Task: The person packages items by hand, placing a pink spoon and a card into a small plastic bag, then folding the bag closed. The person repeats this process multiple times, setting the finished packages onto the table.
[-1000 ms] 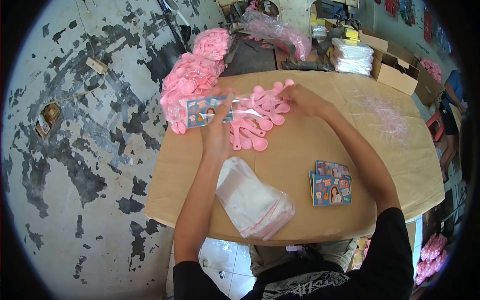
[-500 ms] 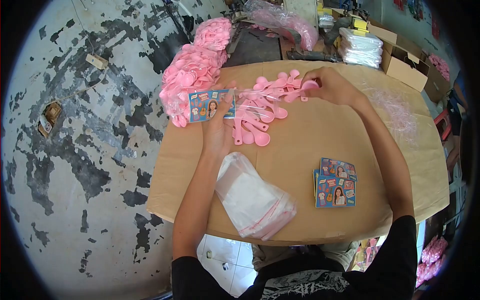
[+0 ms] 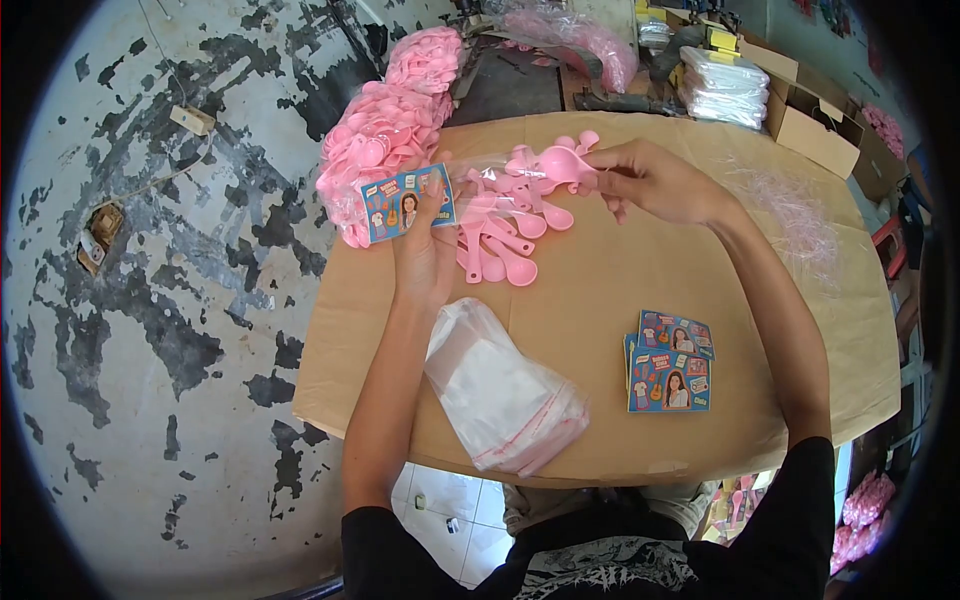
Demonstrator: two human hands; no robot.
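Observation:
My left hand grips a blue printed card with a clear plastic bag reaching right from it. My right hand is closed on a pink spoon, whose bowl is at the right end of the bag. Under and in front of the bag lie several loose pink spoons. Nearer to me is a stack of clear plastic bags. To its right sits a small pile of blue cards.
Bulging bags of pink spoons stand at the table's left back edge. Plastic strands lie on the brown-covered table at right. Behind are a stack of clear packs and an open cardboard box.
My right hand has moved left with the pink spoon, bringing it to the bag. My left hand has shifted slightly left, and the card in it is now tilted.

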